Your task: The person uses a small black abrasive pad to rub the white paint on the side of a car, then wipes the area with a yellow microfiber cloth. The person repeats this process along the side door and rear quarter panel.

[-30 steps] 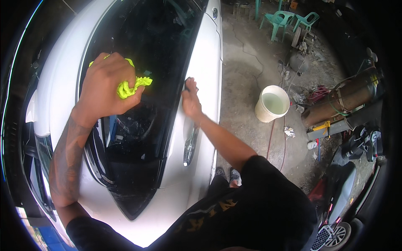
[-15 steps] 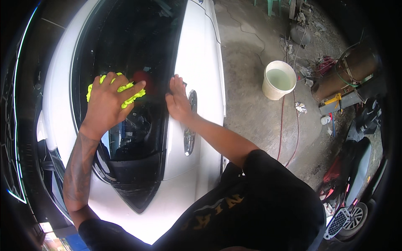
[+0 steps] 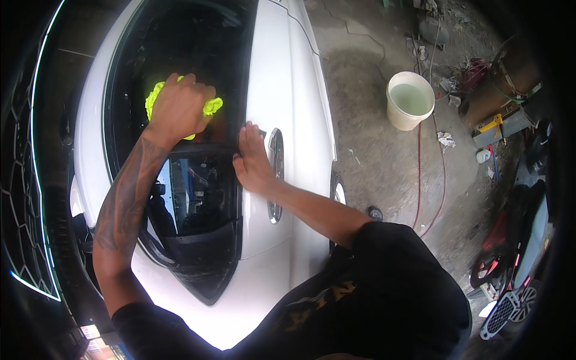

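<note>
A crumpled neon-yellow cloth (image 3: pixel 155 100) is bunched under my left hand (image 3: pixel 181 109), whose fingers curl over it against the dark side window (image 3: pixel 198 45) of a white car (image 3: pixel 279 84). Parts of the cloth stick out on both sides of the hand. My right hand (image 3: pixel 255 159) rests on the white door panel at the window's lower edge, fingers stretched out and flat, holding nothing. Just right of it lies the chrome door handle (image 3: pixel 275 207).
On the concrete floor to the right stands a white bucket (image 3: pixel 401 117) of cloudy water. Reddish hoses (image 3: pixel 419 180) run past it. A rusty cylinder (image 3: pixel 501 90), a yellow-handled tool (image 3: pixel 491 124) and scattered litter lie farther right. A dark vehicle grille (image 3: pixel 27 198) is at far left.
My left hand has slid the cloth up and to the right on the glass, its fingers now curled tighter. The right hand stays on the door; the whole view has shifted a little.
</note>
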Tool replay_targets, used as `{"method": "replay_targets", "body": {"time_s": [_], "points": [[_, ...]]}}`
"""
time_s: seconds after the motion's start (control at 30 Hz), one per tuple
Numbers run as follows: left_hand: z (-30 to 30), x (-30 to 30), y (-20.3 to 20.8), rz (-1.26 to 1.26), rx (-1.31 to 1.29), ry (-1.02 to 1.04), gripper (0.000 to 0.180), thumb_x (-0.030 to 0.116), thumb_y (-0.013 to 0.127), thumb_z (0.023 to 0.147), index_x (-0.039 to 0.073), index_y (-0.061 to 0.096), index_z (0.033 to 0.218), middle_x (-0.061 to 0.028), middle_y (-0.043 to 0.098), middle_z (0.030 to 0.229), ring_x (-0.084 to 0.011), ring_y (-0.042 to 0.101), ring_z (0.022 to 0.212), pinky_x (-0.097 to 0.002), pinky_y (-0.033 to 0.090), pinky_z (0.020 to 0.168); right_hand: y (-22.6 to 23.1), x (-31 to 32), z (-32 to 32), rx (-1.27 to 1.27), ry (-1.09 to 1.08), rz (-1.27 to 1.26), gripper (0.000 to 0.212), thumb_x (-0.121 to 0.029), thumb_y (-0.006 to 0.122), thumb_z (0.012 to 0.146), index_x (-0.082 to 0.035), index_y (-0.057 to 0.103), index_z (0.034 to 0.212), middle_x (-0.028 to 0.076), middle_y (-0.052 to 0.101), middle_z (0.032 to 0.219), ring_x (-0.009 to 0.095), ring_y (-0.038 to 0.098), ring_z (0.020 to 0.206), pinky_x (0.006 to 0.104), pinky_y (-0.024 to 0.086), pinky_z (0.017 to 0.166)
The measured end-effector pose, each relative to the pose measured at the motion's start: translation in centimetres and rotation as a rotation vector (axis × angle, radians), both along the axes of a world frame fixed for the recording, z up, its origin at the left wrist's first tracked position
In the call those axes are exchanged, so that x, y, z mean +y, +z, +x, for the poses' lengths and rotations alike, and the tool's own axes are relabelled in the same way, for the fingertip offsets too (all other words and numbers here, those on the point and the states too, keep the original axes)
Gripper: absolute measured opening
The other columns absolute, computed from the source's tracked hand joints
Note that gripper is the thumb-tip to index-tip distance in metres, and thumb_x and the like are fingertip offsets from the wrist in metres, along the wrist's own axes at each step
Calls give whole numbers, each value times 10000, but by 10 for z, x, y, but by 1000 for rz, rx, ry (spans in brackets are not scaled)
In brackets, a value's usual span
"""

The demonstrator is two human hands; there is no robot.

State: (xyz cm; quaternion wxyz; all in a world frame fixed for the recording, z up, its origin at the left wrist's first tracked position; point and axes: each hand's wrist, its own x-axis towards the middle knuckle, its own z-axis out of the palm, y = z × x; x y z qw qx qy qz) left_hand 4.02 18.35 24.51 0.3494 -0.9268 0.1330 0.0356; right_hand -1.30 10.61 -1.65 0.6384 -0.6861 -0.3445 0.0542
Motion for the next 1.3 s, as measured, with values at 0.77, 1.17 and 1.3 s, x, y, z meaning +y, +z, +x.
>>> {"method": "replay_targets", "body": {"time_s": [0.77, 1.17, 1.3], "points": [[-12, 22, 31, -16, -126, 73, 306, 180, 844, 684, 79, 665, 910, -132, 726, 834, -324, 668, 940, -476, 486, 877, -5, 2, 8, 97, 17, 30, 708, -192, 430, 974, 186, 219, 1536, 402, 117, 1637, 555, 60, 1543, 601, 93, 1256], [-127, 87, 120, -16, -810, -44, 251, 159, 821, 757, 57, 696, 949, -113, 681, 934, -334, 658, 883, -435, 506, 826, -4, 20, 72, 112, 5, -63, 690, -214, 374, 1012, 112, 176, 1588, 352, 90, 1668, 479, 39, 1573, 498, 65, 1287], [-184, 142, 121, -95, -989, 93, 236, 155, 816, 811, 46, 694, 982, -121, 692, 965, -339, 678, 906, -434, 527, 838, -3, 20, 83, 145, 101, -219, 718, -261, 334, 1017, 94, 128, 1606, 324, 43, 1686, 440, 7, 1584, 467, 62, 1294]]}}
